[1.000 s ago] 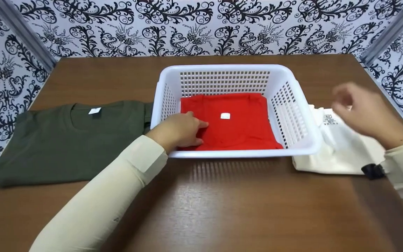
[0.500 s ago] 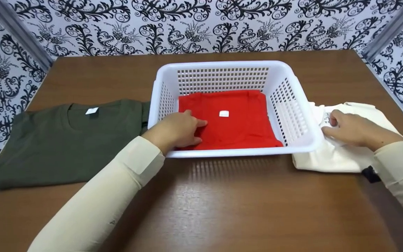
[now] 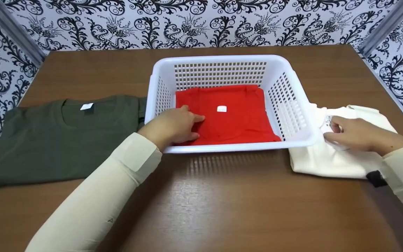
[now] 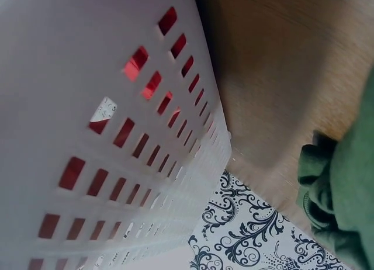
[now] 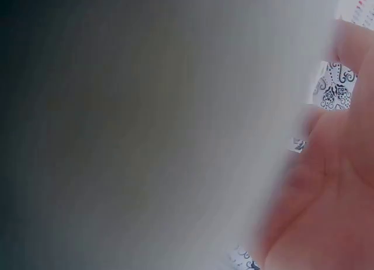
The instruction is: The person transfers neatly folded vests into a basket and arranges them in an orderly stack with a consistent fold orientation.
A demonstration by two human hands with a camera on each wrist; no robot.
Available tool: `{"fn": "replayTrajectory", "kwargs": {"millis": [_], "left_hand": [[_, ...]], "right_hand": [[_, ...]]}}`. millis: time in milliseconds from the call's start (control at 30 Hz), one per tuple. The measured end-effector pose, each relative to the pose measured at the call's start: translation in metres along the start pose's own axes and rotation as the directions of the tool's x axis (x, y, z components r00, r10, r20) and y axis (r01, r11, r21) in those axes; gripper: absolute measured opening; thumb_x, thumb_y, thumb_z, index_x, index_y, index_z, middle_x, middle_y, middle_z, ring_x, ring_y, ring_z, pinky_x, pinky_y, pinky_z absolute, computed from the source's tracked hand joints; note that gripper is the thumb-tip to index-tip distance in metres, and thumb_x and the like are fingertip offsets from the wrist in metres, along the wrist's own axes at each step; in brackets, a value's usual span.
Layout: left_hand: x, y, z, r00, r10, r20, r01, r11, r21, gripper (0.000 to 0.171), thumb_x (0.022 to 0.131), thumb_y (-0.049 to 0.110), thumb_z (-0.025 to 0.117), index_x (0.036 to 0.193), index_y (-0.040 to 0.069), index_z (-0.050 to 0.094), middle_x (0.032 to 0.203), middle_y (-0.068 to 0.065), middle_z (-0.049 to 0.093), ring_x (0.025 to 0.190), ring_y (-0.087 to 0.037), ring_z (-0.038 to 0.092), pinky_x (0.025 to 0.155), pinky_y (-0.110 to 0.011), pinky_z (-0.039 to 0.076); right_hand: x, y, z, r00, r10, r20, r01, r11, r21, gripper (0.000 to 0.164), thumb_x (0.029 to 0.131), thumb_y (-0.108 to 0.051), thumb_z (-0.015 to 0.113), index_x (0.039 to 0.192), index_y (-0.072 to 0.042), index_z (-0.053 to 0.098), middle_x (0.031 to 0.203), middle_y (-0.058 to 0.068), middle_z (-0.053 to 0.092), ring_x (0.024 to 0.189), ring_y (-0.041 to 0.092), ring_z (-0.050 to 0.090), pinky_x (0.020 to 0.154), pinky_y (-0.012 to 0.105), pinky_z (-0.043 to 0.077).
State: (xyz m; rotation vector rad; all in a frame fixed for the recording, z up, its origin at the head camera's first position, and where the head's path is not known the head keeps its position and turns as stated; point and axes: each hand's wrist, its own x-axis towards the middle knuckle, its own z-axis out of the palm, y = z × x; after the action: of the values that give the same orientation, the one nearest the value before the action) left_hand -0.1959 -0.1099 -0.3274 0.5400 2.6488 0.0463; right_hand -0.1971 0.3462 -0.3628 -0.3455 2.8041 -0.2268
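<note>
A red folded T-shirt (image 3: 234, 122) with a white neck label lies inside a white plastic basket (image 3: 219, 148). My left hand (image 3: 175, 126) reaches over the basket's front left corner, its index finger and thumb resting on the red cloth. Right of the basket lies a cream folded T-shirt (image 3: 313, 161). My right hand (image 3: 357, 134) pinches the cream T-shirt near its printed neck label, thumb and index finger bent together. In the right wrist view, pale blurred cloth (image 5: 175, 130) fills most of the picture and covers the fingertips.
A dark green folded T-shirt (image 3: 65, 147) lies left of the basket, its sleeve edge close against the basket's side. The brown table (image 3: 222, 206) is bounded by patterned panels (image 3: 194, 24) at the back and sides.
My right hand has come down and left onto the cream T-shirt and now pinches it near the neck. My left hand stays on the red T-shirt; the head view has tilted slightly down.
</note>
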Motion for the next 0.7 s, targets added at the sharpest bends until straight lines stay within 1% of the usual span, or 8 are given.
{"fn": "replayTrajectory", "kwargs": {"millis": [167, 333, 500, 700], "left_hand": [[-0.002, -0.001, 0.000, 1.000, 0.011, -0.010, -0.012, 1.000, -0.005, 0.065, 0.093, 0.039, 0.067, 0.152, 0.028, 0.042, 0.151, -0.018, 0.045, 0.134, -0.035, 0.049, 0.109, -0.051, 0.045], [-0.002, -0.002, -0.001, 1.000, -0.009, 0.007, 0.009, 1.000, -0.025, 0.066, 0.093, 0.040, 0.066, 0.153, 0.028, 0.041, 0.158, -0.018, 0.038, 0.140, -0.036, 0.043, 0.112, -0.053, 0.042], [-0.001, -0.004, -0.001, 1.000, -0.015, 0.004, 0.015, 0.999, -0.030, 0.066, 0.093, 0.041, 0.066, 0.152, 0.028, 0.041, 0.157, -0.017, 0.039, 0.140, -0.035, 0.042, 0.112, -0.053, 0.041], [0.001, -0.002, 0.000, 1.000, -0.015, 0.010, 0.015, 0.999, -0.037, 0.066, 0.093, 0.041, 0.066, 0.152, 0.029, 0.041, 0.158, -0.016, 0.038, 0.142, -0.035, 0.040, 0.113, -0.054, 0.040]], "right_hand": [[-0.021, 0.000, 0.008, 0.999, -0.030, -0.013, 0.030, 0.999, 0.019, 0.025, 0.095, -0.032, 0.062, 0.086, -0.015, 0.046, 0.065, -0.002, 0.041, 0.060, 0.013, 0.042, 0.055, 0.026, 0.032], [-0.043, -0.005, 0.020, 0.998, -0.050, -0.044, 0.051, 0.998, 0.033, 0.025, 0.096, -0.032, 0.062, 0.088, -0.015, 0.046, 0.064, -0.003, 0.040, 0.059, 0.012, 0.041, 0.055, 0.026, 0.031], [-0.066, -0.014, 0.034, 0.996, -0.044, -0.081, 0.047, 0.998, 0.031, 0.026, 0.097, -0.034, 0.063, 0.088, -0.016, 0.046, 0.063, -0.004, 0.039, 0.057, 0.011, 0.039, 0.054, 0.025, 0.030], [-0.092, -0.022, 0.049, 0.992, -0.041, -0.119, 0.045, 0.998, 0.032, 0.026, 0.096, -0.033, 0.065, 0.088, -0.017, 0.046, 0.062, -0.005, 0.036, 0.056, 0.008, 0.037, 0.052, 0.025, 0.029]]}}
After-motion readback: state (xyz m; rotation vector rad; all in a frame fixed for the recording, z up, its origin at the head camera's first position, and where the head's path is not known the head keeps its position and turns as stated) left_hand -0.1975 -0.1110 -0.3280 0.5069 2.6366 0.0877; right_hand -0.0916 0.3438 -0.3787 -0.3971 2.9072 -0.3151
